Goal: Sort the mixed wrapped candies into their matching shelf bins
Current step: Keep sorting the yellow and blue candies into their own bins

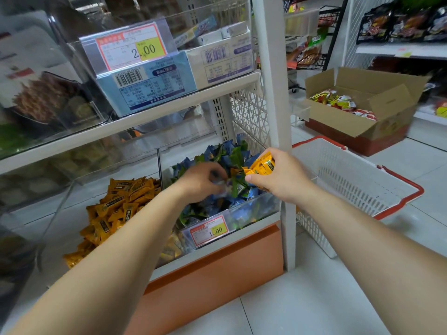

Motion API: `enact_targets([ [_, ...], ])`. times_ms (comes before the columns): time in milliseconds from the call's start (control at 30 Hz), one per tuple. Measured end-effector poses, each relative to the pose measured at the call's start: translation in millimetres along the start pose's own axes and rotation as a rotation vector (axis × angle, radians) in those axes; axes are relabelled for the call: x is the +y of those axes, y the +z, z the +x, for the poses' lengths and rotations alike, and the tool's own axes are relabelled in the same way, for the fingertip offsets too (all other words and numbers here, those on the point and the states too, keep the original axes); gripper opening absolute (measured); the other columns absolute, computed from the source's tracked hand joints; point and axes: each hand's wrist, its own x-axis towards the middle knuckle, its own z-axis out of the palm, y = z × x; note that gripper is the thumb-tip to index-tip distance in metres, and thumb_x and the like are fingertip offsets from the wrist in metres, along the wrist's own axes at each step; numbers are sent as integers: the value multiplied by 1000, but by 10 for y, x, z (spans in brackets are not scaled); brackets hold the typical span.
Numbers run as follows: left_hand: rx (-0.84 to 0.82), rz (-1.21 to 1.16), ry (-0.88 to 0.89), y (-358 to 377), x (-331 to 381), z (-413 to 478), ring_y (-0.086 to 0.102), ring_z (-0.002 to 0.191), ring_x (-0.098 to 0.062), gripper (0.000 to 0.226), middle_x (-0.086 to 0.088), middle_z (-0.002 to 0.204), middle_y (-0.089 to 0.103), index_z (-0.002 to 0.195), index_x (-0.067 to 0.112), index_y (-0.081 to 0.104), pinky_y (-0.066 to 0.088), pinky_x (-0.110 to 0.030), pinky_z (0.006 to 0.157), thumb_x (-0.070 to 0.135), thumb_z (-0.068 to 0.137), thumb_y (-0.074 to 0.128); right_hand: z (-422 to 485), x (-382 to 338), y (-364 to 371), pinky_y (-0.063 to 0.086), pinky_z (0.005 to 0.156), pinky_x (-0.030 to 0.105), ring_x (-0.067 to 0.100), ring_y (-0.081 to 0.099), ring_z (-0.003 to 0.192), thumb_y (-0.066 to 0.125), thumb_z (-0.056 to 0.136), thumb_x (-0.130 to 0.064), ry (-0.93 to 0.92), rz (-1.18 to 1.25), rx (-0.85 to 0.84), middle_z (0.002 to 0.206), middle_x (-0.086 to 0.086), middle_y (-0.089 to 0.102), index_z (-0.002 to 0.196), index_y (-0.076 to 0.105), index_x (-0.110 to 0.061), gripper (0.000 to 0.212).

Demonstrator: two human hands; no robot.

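Both arms come in from the bottom edge, left forearm (116, 257) from 7 o'clock and right forearm (358, 238) from 5 o'clock. They meet over the clear right-hand bin (271, 204) near the middle of the shot.

Right hand (280, 182) is curled round a small bunch of orange candies (262, 165), thumb clamped underneath. It's holding them just above the bin's 2 o'clock corner. Left hand (202, 181) is down in the blue and green candies (217, 155) with fingers bent into the pile. It's motion-blurred though, so honestly can't tell if it's got one pinched or is just rummaging.

Progress-wise I'd call it partway. The orange pile (116, 209) in the neighbouring bin at 9 o'clock looks all one kind, and that's presumably where the handful belongs. So pulling the orange ones out seems to be going well, and they just need dropping across the divider.

The right-hand bin has blue and green wrappers jumbled together, so if those count as separate kinds there's plenty left. A few yellowish wrappers (171, 247) show at 8 o'clock of the 1.00 price tag (209, 230), but I can't make out which bin they're in.

White shopping basket (350, 189) with red handles sits on the floor at 3 o'clock, near the right arm.
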Motion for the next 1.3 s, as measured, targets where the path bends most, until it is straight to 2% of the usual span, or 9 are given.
enact_targets([
  [200, 294, 469, -218, -43, -132, -85, 55, 101, -29, 25, -6, 112, 55, 112, 23, 56, 54, -42, 78, 20, 89, 66, 21, 31, 21, 34, 51, 23, 4, 54, 60, 87, 72, -37, -23, -45, -5, 67, -8, 59, 79, 52, -27, 37],
  [300, 427, 301, -82, 46, -112, -59, 54, 95, -24, 19, -2, 105, 54, 103, 22, 58, 49, -35, 74, 14, 87, 66, 28, 26, 43, 34, 52, 25, 5, 53, 60, 86, 73, -37, -32, -55, -6, 66, -8, 58, 77, 51, -26, 38],
  [367, 280, 42, -42, 106, -64, -38, 58, 85, -12, 9, 8, 92, 62, 90, 26, 63, 44, -23, 67, 18, 87, 67, 21, 27, 44, 33, 51, 24, 4, 52, 59, 86, 73, -38, -36, -69, -2, 64, -8, 57, 76, 50, -26, 38],
  [467, 68, 60, -15, 198, -69, -29, 61, 79, -7, 9, 15, 81, 65, 80, 30, 66, 46, -19, 63, 25, 87, 68, 15, 32, 28, 34, 52, 24, 4, 53, 57, 86, 73, -37, -23, -41, -7, 64, -7, 58, 77, 52, -25, 37],
  [733, -30, 329, -77, 290, -168, 15, 63, 94, -18, 22, 4, 105, 68, 108, 31, 67, 57, -39, 80, 42, 89, 66, -4, 27, 48, 42, 59, 29, 13, 60, 71, 86, 72, -38, -19, -48, -52, 75, -5, 62, 82, 53, -25, 37],
  [900, -121, 430, -96, 249, -176, 76, 60, 97, -17, 22, 8, 107, 64, 105, 40, 61, 57, -38, 81, 46, 85, 66, -14, 33, 49, 39, 56, 26, 8, 58, 70, 86, 71, -41, -18, -57, -65, 75, -8, 61, 81, 52, -29, 38],
  [1000, -84, 441, -62, 238, -173, 46, 62, 88, -12, 4, 12, 98, 68, 87, 40, 66, 57, -34, 76, 40, 84, 70, -17, 30, 48, 37, 54, 24, 5, 58, 68, 87, 70, -41, -16, -73, -59, 74, -8, 61, 80, 53, -27, 38],
  [1133, 170, 61, 43, 121, -102, -67, 60, 77, 0, 17, 19, 78, 64, 69, 38, 68, 43, -19, 63, 33, 82, 77, 7, -5, 73, 40, 54, 24, 8, 60, 67, 89, 68, -40, -14, -45, -39, 73, -5, 65, 84, 59, -22, 38],
  [1300, 457, -571, -22, -31, 248, -320, 66, 76, -12, 15, 3, 86, 69, 93, 22, 65, 54, -21, 60, 37, 95, 63, 31, -180, 141, 52, 56, 27, 16, 69, 68, 90, 69, -37, 104, 251, -44, 78, 1, 72, 90, 64, -21, 37],
])
